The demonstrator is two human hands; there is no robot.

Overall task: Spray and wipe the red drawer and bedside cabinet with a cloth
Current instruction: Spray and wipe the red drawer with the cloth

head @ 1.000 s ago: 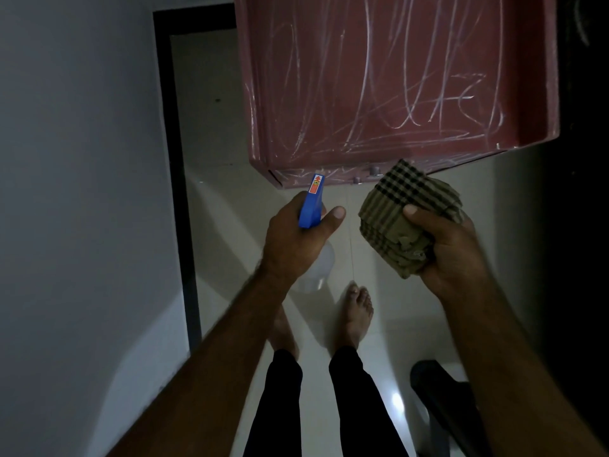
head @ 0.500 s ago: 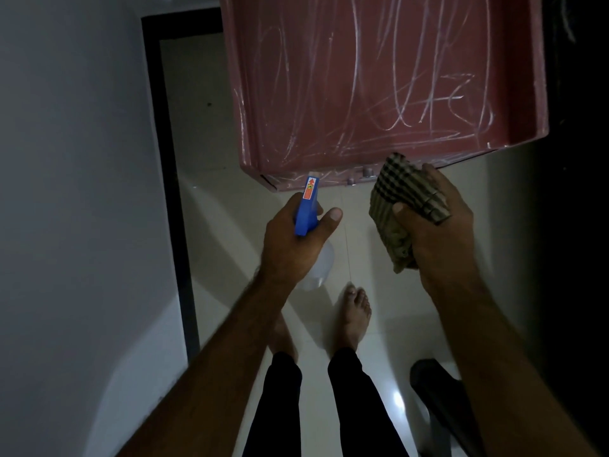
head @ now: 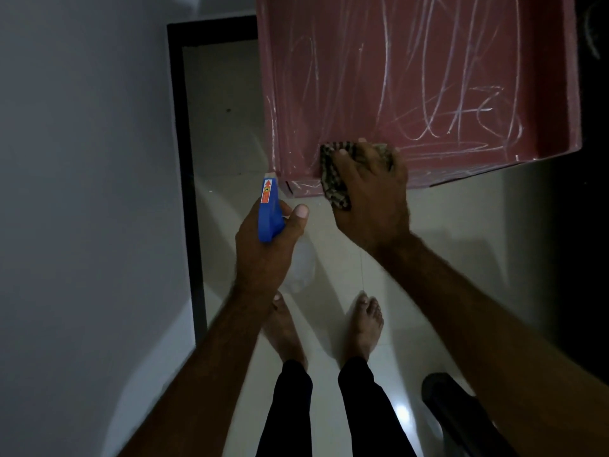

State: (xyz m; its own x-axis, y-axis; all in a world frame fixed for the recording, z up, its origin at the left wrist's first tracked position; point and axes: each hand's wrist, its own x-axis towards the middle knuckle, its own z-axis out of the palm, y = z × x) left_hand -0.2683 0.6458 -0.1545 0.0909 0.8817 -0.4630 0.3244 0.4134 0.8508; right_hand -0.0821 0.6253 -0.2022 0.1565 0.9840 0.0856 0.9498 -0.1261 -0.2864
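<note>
Now our right hand (head: 369, 199) lies with its fingers spread fairly flat on the checked cloth (head: 333, 179). It presses the cloth onto the near edge of the red drawer (head: 428, 77), a little in from the near-left corner, without clenching round it. A fold of the cloth hangs over that edge beneath the palm.

Our left hand (head: 263, 255) grips the spray bottle (head: 269, 212) by its blue head. The nozzle points toward the near-left corner, just short of the drawer and not touching it.

The wipe, we judge, turns on one relation. Nearly all the drawer's floor lies away from the cloth, forward toward the far edge and rightward along the near edge, where the white scribbles (head: 461, 120) are thickest. The right hand is the nearer one and already on the surface.

The far edge is out of frame, so we cannot tell which side of the drawer is longer, nor whether the surface is wet. We cannot make out the bedside cabinet.
</note>
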